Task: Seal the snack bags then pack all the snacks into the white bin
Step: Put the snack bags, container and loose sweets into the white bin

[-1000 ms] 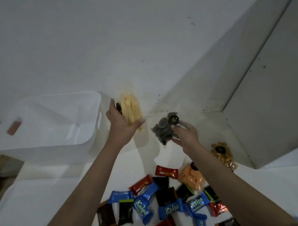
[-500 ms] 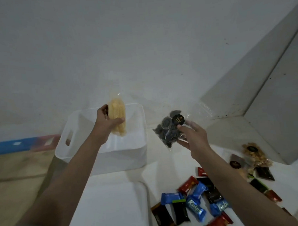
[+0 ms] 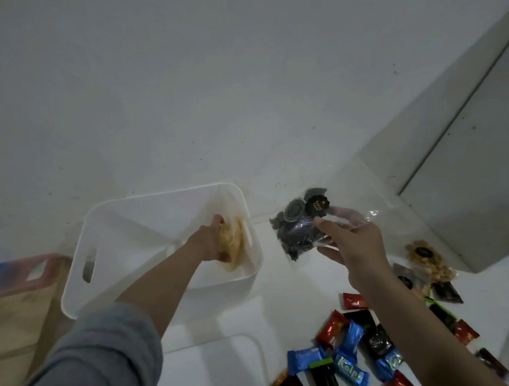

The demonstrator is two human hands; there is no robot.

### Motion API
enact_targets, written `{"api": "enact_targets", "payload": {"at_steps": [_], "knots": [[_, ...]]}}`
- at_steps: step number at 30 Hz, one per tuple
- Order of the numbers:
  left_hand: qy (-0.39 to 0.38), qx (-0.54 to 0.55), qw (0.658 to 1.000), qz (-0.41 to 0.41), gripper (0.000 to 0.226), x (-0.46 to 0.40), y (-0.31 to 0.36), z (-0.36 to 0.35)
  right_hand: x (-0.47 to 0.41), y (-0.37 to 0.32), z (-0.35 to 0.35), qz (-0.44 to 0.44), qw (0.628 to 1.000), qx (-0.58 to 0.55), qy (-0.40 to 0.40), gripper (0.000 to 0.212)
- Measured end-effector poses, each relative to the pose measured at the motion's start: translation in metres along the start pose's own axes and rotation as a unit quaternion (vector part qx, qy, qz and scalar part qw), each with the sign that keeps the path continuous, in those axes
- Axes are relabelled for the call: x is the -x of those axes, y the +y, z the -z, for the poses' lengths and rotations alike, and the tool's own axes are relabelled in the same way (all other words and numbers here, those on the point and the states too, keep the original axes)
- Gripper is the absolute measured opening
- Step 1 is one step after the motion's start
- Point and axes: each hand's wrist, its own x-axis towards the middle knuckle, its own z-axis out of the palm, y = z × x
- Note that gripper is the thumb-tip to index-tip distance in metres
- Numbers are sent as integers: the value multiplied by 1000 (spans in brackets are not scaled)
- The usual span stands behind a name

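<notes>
Holding the clear bag of dark cookies (image 3: 300, 230) beside the white bin (image 3: 76, 282), your right hand (image 3: 356, 243) clamps its slippery film near the top, while your left hand (image 3: 209, 243) grips the yellow snack bag (image 3: 233, 243) inside; treat both as light and crushable.

Left arm with grey sleeve (image 3: 103, 354) pushed up near the elbow. Right forearm (image 3: 422, 325) bare. Both hands ungloved.

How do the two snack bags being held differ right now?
The yellow snack bag is down inside the white bin, gripped by the left hand; the dark cookie bag is held outside the bin by the right hand. Contents differ: pale yellow versus dark rounds. Both are clear plastic.
</notes>
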Motion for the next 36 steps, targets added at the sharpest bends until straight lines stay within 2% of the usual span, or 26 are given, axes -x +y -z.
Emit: {"api": "enact_targets", "payload": {"at_steps": [4,6,7,9,10,11,14,17,20,24,29,31,32,34,36], "knots": [[-74,120,990,-23,124,-1,-11,-1,6,-9,-33,40,998,0,-43,20],[-84,167,982,10,114,2,-22,7,5,-7,-59,54,996,16,-76,22],[-75,190,978,37,97,6,-31,14,3,-3,-76,54,994,32,-85,22],[-31,278,954,110,36,16,-50,29,-3,12,-110,54,992,68,-90,23],[-14,304,943,134,13,25,-59,35,-7,23,-127,52,991,89,-88,25],[-4,312,938,150,12,31,-68,41,-10,35,-143,47,989,113,-88,28],[15,319,927,197,29,42,-90,46,-18,65,-183,7,980,184,-74,28],[-59,442,876,182,36,45,-86,42,-24,82,-203,-83,979,185,-29,28],[-118,436,883,126,38,38,-67,33,-28,90,-210,-166,968,189,-22,33],[-157,377,905,115,45,27,-49,24,-45,101,-202,-250,963,90,-42,38],[-162,358,909,137,20,31,-28,28,-14,62,-145,-272,948,-73,-146,11],[-127,331,922,153,17,39,-9,30,1,49,-103,-246,950,-114,-156,16],[-85,312,933,155,20,45,5,30,5,47,-80,-226,955,-130,-140,21],[33,299,945,130,30,60,35,29,9,47,-39,-196,965,-146,-91,23],[149,305,936,93,46,77,67,25,5,56,2,-184,973,-139,-32,20]]}}
